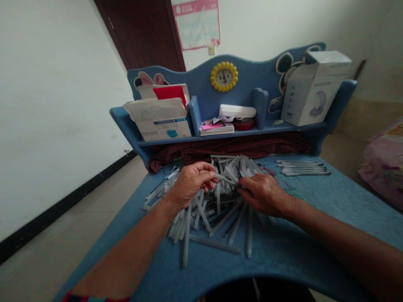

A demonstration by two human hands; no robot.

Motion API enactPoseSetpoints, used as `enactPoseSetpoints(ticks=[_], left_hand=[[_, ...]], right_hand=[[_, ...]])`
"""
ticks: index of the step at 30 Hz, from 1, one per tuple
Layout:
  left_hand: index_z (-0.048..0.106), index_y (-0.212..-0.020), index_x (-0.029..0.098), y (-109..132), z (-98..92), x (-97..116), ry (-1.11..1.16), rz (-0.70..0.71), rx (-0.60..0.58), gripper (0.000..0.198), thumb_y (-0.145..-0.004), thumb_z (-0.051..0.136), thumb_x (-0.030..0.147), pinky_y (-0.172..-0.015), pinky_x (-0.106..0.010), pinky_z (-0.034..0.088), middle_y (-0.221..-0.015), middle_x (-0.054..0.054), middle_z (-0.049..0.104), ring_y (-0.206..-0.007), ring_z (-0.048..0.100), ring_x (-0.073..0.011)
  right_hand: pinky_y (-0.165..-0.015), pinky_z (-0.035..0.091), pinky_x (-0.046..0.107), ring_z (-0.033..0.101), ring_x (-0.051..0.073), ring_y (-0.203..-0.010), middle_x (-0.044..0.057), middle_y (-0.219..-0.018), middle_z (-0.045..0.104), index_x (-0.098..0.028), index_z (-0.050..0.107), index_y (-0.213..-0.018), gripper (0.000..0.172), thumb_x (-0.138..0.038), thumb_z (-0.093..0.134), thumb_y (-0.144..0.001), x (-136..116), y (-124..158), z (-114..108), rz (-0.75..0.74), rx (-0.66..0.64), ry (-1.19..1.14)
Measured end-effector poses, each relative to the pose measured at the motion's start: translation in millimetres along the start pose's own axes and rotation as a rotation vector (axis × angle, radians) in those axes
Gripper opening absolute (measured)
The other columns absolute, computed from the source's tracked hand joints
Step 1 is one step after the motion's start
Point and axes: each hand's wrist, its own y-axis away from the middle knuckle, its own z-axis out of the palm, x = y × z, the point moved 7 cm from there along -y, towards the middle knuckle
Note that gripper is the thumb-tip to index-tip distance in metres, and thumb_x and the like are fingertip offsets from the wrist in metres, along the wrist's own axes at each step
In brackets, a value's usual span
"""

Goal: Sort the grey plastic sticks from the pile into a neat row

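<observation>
Left hand and right hand gripped a slender translucent tube above a jumbled pile. Their fingers hid its ends.

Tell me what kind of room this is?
Probably a room in a home, maybe a child's: the blue desk has a Mickey Mouse-like cutout and a yellow flower-shaped clock on its backboard.
</observation>
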Motion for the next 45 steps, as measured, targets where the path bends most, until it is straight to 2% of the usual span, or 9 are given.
enactPoseSetpoints(ticks=[8, 18, 24, 33, 37, 39, 41, 43, 45], left_hand=[[0.061, -0.085, 0.011, 0, 5.3, -5, -0.047, -0.001, -0.112, 0.019, -0.071, 0.067, 0.022, -0.046, -0.017, 0.043, -0.065, -0.004, 0.067, -0.049, 0.057, -0.0088], [0.061, -0.081, 0.01, 4, 10.3, -2, 0.027, 0.001, -0.208, 0.021, -0.069, 0.072, 0.025, -0.043, -0.017, 0.044, -0.063, -0.004, 0.067, -0.048, 0.06, -0.0101], [0.062, -0.078, 0.01, 9, 13.1, 1, 0.023, -0.028, -0.21, 0.019, -0.069, 0.071, 0.024, -0.043, -0.018, 0.045, -0.061, -0.005, 0.067, -0.046, 0.059, -0.0105], [0.063, -0.079, 0.011, 9, 15.4, 5, -0.055, -0.002, -0.183, 0.018, -0.069, 0.07, 0.025, -0.044, -0.019, 0.046, -0.061, -0.005, 0.066, -0.046, 0.059, -0.011], [0.064, -0.08, 0.012, 11, 27.0, 5, -0.13, 0.014, -0.188, 0.019, -0.071, 0.068, 0.028, -0.043, -0.019, 0.045, -0.06, -0.004, 0.065, -0.047, 0.058, -0.0112], [0.064, -0.089, 0.012, 12, 31.5, 6, -0.164, 0.025, -0.18, 0.026, -0.072, 0.068, 0.031, -0.043, -0.02, 0.046, -0.062, -0.003, 0.066, -0.047, 0.058, -0.0117], [0.061, -0.104, 0.012, 11, 30.1, 8, -0.202, 0.045, -0.146, 0.039, -0.072, 0.067, 0.033, -0.044, -0.021, 0.046, -0.063, -0.003, 0.066, -0.048, 0.057, -0.0121], [0.058, -0.111, 0.011, 9, 23.1, 10, -0.259, 0.069, -0.091, 0.046, -0.072, 0.066, 0.035, -0.044, -0.021, 0.045, -0.063, -0.003, 0.066, -0.048, 0.056, -0.0119], [0.062, -0.104, 0.01, 5, 12.6, 11, -0.333, 0.095, -0.029, 0.04, -0.072, 0.065, 0.034, -0.045, -0.02, 0.044, -0.062, -0.003, 0.065, -0.047, 0.055, -0.0113]], right_hand=[[-0.052, 0.024, 0.026, 0.053, 0.012, -0.051, 0.004, -0.059, 0.062, -0.015, 0.06, -0.083, 0.027, -0.034, 0.042, -0.091, 1, 0, -1, 0.13, -0.058, -0.008], [-0.052, 0.024, 0.027, 0.052, 0.013, -0.051, 0.004, -0.058, 0.06, -0.015, 0.058, -0.08, 0.036, -0.037, 0.034, -0.095, -5, 3, -2, 0.049, -0.025, -0.018], [-0.053, 0.025, 0.027, 0.051, 0.013, -0.052, 0.005, -0.058, 0.059, -0.014, 0.057, -0.079, 0.035, -0.033, 0.033, -0.096, -13, 3, -4, -0.027, -0.021, 0.019], [-0.054, 0.026, 0.027, 0.049, 0.012, -0.05, 0.003, -0.058, 0.06, -0.014, 0.056, -0.082, 0.03, -0.031, 0.035, -0.095, -13, 0, -1, -0.012, -0.057, 0.064], [-0.057, 0.028, 0.027, 0.049, 0.012, -0.053, 0.002, -0.061, 0.06, -0.016, 0.057, -0.082, 0.027, -0.028, 0.035, -0.094, -14, -7, -9, -0.061, -0.043, 0.096], [-0.058, 0.028, 0.027, 0.05, 0.012, -0.057, 0.002, -0.065, 0.061, -0.017, 0.058, -0.081, 0.024, -0.026, 0.039, -0.093, -7, -9, -17, -0.068, -0.064, 0.12], [-0.058, 0.028, 0.027, 0.051, 0.012, -0.061, 0.002, -0.07, 0.063, -0.018, 0.059, -0.081, 0.022, -0.026, 0.042, -0.091, 14, -8, -28, -0.008, -0.121, 0.155], [-0.056, 0.027, 0.026, 0.052, 0.012, -0.062, 0.003, -0.071, 0.064, -0.018, 0.061, -0.077, 0.023, -0.03, 0.046, -0.089, 47, -3, -40, 0.136, -0.214, 0.198], [-0.055, 0.027, 0.025, 0.054, 0.013, -0.062, 0.003, -0.071, 0.064, -0.02, 0.063, -0.075, 0.021, -0.032, 0.05, -0.085, 88, 11, -51, 0.328, -0.322, 0.253]])
